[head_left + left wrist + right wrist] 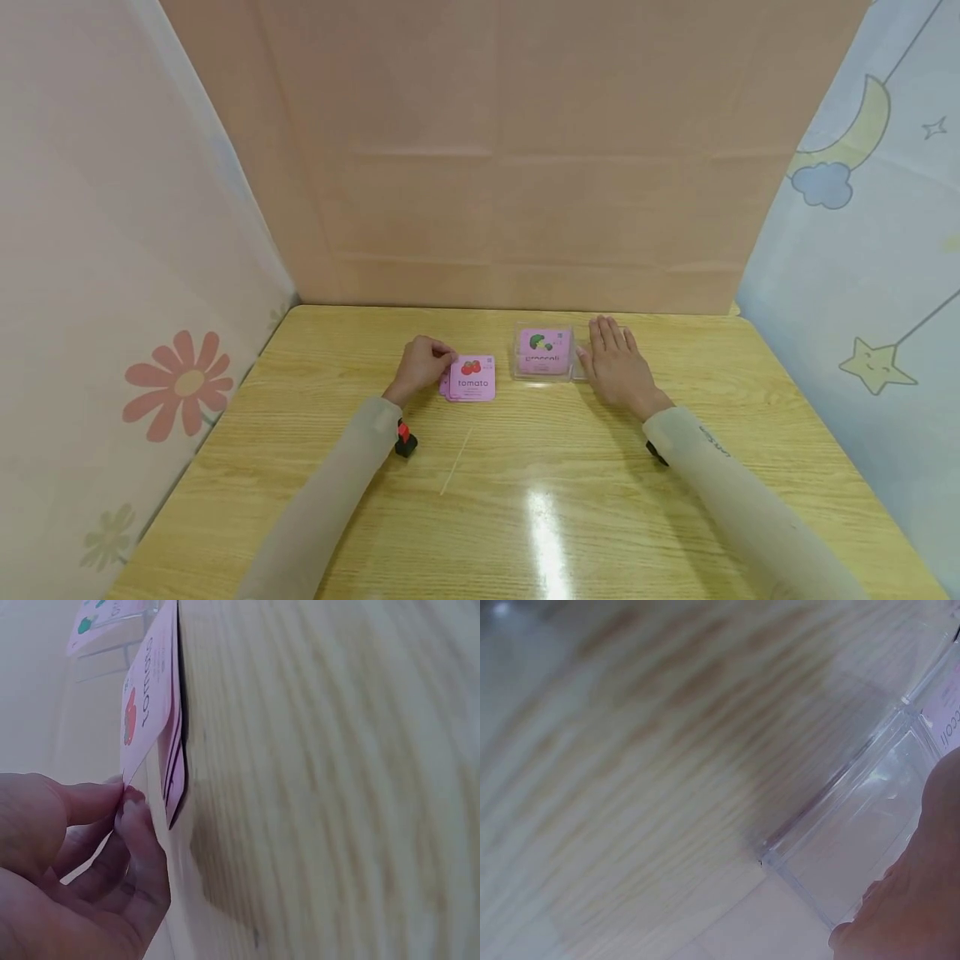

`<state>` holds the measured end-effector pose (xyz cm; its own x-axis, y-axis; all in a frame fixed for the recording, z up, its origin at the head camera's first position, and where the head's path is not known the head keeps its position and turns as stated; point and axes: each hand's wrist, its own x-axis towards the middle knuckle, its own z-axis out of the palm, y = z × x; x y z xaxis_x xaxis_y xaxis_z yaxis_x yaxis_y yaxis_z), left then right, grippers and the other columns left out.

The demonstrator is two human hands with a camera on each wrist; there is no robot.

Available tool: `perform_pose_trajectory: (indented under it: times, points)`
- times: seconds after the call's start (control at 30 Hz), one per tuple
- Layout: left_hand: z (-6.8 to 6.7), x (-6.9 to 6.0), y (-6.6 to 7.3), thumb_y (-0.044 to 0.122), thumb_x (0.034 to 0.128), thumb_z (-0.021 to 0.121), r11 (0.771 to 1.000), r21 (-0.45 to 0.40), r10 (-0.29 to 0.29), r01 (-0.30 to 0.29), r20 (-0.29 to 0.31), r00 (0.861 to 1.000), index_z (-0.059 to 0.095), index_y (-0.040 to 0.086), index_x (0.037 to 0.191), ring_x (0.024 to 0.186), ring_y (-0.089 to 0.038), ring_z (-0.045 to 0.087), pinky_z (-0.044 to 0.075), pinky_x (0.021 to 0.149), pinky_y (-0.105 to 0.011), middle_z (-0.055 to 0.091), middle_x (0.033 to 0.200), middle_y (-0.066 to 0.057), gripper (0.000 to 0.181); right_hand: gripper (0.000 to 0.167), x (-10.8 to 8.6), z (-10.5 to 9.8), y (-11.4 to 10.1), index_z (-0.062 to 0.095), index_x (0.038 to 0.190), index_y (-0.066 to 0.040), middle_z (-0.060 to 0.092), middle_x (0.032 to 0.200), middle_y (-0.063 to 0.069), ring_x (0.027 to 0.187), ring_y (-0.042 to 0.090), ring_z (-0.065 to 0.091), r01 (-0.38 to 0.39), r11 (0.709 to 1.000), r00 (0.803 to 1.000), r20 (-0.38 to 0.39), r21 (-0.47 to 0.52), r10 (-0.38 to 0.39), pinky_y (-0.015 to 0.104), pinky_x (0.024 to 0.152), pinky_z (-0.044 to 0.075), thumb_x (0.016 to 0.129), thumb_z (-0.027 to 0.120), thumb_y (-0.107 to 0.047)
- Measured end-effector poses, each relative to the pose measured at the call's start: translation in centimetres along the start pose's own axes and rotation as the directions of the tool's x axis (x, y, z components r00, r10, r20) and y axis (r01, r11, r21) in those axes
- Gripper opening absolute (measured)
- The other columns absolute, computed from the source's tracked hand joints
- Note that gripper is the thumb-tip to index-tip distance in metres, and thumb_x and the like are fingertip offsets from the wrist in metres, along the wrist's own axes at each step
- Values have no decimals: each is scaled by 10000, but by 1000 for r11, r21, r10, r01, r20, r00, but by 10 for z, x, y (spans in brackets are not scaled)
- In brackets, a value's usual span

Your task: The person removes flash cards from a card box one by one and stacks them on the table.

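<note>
My left hand (423, 365) pinches the left edge of a pink tomato card (474, 385) between thumb and fingers. In the left wrist view that edge is raised, and more pink cards (174, 776) lie stacked beneath it. To the right, a clear plastic box (544, 379) contains a pink broccoli card (536, 360). My right hand (621, 371) lies with fingers straight on a second clear plastic piece (855, 840), box or lid, beside that box. The hand covers most of this piece in the head view.
Both hands work on a wood-grain table (480, 517). A thin pale line or strip (456, 461) shows in front of the cards. A brown panel (510, 167) rises behind the table, with patterned sheets (82, 250) on both sides.
</note>
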<state>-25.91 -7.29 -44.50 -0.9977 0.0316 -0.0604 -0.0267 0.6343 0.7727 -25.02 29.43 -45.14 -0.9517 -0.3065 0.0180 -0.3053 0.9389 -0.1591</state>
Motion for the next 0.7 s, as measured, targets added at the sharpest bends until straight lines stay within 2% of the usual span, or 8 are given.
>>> perform_pose_trajectory:
  times: [0.1,0.37,0.7]
  points:
    - [0,1,0,167,1003,721,999,46,-6,6,1,1000,819,33,1038,804,-164,634,485,614,-192,795,1027,-134,170,722,-1,0,-1,21,1654,70,48,1747,293,1636,474,24,3,1000,1000,-3,7,-3,665,1328,36,1153,192,-420]
    - [0,5,-1,198,1001,728,994,102,-38,37,13,999,825,49,1040,837,-177,632,468,647,-200,804,1054,-118,183,724,-2,0,1,16,1654,70,23,1751,285,1638,469,15,-4,1000,1000,-1,-4,4,661,1330,27,1152,182,-424]
    - [-1,7,-3,191,994,731,991,131,-25,26,-9,1000,827,40,1030,816,-177,633,463,626,-201,810,1054,-132,183,710,0,0,1,31,1653,76,30,1750,288,1636,475,25,7,1000,1000,-16,-2,-7,668,1326,32,1157,207,-400]
